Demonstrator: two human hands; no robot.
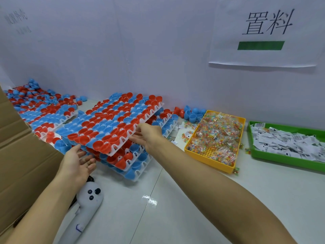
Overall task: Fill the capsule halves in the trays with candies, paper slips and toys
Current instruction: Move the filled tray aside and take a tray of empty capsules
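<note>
White wall [123,50] ran along the back, with a paper sign [265,32] taped up at right, black characters over a green bar. White glossy surface [193,199] below. Cardboard box [22,152] stood at my left edge, flaps out. Stack of white trays [140,170] sat mid-surface, slightly fanned, each cell loaded with red and blue capsule halves [112,120], open side up. Top tray [121,147] was tilted, its near edge raised off the ones beneath. A second tray [68,118] of halves lay behind at left, loose halves heaped past it against the wall. Green bin [281,162] at far right held white paper slips [284,143]. Yellow bin [211,162], between the green one and the stack, held small clear bags of coloured candies [218,134]; a few bags lay spilled on the surface beside it. More blue halves [194,114] were bunched at the wall behind the yellow bin. A white handheld controller [86,206] lay near my left forearm. My left hand [75,162] was palm up, fingers spread wide, tips just under the near corner of the top tray. My right hand [147,136] reached to the tray's right edge, fingers extended along it and touching the rim, thumb on top; whether it pinched the rim, I could not tell.
</note>
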